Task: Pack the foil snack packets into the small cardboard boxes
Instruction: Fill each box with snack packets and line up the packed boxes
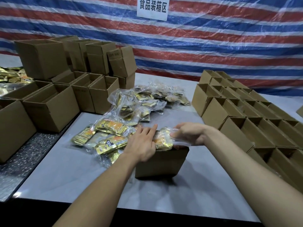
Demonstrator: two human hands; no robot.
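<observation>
A small open cardboard box [161,163] stands on the grey table in front of me. A clear bag of gold foil snack packets [164,139] sticks out of its top. My right hand [188,134] grips the bag's upper right end. My left hand [142,142] lies flat against the bag's left side, fingers spread, at the box's left rim. Behind and to the left lies a heap of more bagged gold packets [131,112], some with orange print.
Open empty boxes stand in rows at the right [246,115]. More boxes are stacked at the left and back left [65,89]. Loose gold packets [13,74] lie at the far left. A striped tarp with a white sign [152,8] hangs behind the table.
</observation>
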